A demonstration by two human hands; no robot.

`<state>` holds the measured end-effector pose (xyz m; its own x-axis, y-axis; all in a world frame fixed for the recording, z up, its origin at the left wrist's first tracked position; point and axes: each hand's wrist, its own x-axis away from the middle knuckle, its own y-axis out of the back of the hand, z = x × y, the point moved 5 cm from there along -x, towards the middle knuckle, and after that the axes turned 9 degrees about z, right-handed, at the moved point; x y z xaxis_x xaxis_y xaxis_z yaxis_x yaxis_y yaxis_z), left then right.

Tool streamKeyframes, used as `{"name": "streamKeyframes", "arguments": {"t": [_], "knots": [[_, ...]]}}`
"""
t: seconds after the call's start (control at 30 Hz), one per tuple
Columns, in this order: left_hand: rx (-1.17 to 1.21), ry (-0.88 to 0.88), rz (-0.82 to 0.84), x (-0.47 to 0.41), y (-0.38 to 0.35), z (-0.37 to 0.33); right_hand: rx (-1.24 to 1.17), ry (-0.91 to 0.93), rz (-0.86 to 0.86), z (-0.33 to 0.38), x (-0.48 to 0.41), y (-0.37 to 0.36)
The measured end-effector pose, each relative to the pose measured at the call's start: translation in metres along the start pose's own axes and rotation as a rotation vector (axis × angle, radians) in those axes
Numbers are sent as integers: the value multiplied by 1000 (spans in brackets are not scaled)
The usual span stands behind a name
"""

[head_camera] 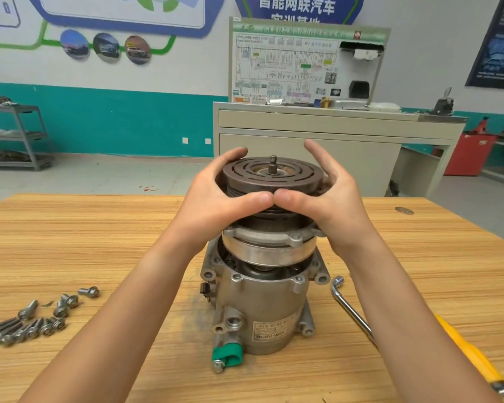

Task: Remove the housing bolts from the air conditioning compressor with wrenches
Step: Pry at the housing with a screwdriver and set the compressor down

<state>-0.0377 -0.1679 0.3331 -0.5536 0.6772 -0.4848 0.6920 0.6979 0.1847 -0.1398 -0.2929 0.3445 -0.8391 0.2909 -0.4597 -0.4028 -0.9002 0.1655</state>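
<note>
The compressor (pixel 262 309) stands upright in the middle of the wooden table (pixel 99 228). Its dark pulley (pixel 274 175) is at the top, between the two hands. The left hand (pixel 216 199) and the right hand (pixel 332 205) each grip the pulley rim from their own side, and the thumbs meet at the front. The front cover (pixel 268 245) below sits tilted and seems lifted from the body. Loose bolts (pixel 26 321) lie well to the left. An L-shaped wrench (pixel 349 306) lies just to the right of the compressor.
</note>
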Motion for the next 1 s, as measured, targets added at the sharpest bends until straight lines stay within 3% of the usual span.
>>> {"name": "streamKeyframes", "arguments": {"t": [0.37,0.57,0.77,1.0], "knots": [[50,-31,-21,-2,12,-15,-1,14,-29,22,-7,-9],[39,-70,-60,37,55,-40,17,48,47,53,7,-54],[32,3,-129,109,103,-39,14,-59,157,51,32,-127],[138,185,-193,175,112,-3,-2,-279,220,1,64,-180]]}}
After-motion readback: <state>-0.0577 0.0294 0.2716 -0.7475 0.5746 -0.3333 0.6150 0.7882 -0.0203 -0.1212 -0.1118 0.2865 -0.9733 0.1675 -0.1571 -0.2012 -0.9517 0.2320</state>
